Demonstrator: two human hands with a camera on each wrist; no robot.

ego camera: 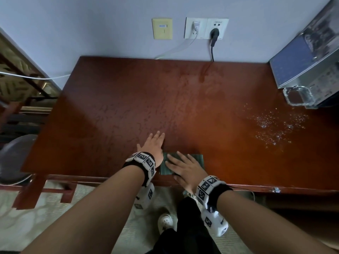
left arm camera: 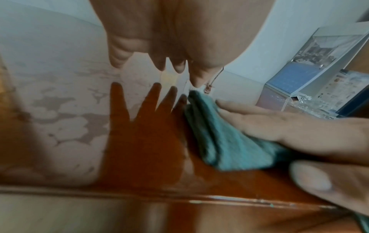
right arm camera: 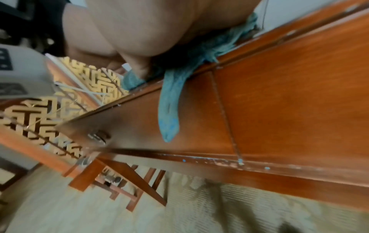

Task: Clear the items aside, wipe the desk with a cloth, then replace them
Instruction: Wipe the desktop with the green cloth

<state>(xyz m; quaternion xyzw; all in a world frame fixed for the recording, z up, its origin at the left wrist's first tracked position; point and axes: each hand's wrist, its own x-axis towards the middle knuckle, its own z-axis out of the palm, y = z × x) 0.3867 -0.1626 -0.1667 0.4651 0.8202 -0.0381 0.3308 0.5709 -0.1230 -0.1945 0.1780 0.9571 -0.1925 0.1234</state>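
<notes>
A folded green cloth [ego camera: 199,159] lies at the near edge of the red-brown desk [ego camera: 128,99]. My right hand [ego camera: 183,166] presses flat on the cloth with straight fingers. In the right wrist view a corner of the cloth [right arm camera: 169,113] hangs over the desk's front edge. My left hand [ego camera: 155,143] lies flat on the bare desk just left of the cloth, fingers spread and holding nothing. In the left wrist view the cloth [left arm camera: 225,138] shows beside my left fingers [left arm camera: 179,66], under the right hand [left arm camera: 279,126].
A glass ashtray [ego camera: 298,96] and a standing calendar or booklet holder [ego camera: 304,57] sit at the desk's far right corner. Water droplets [ego camera: 275,125] glisten on the right part. Cables run from wall sockets [ego camera: 206,28] behind. A chair [ego camera: 14,158] stands to the left.
</notes>
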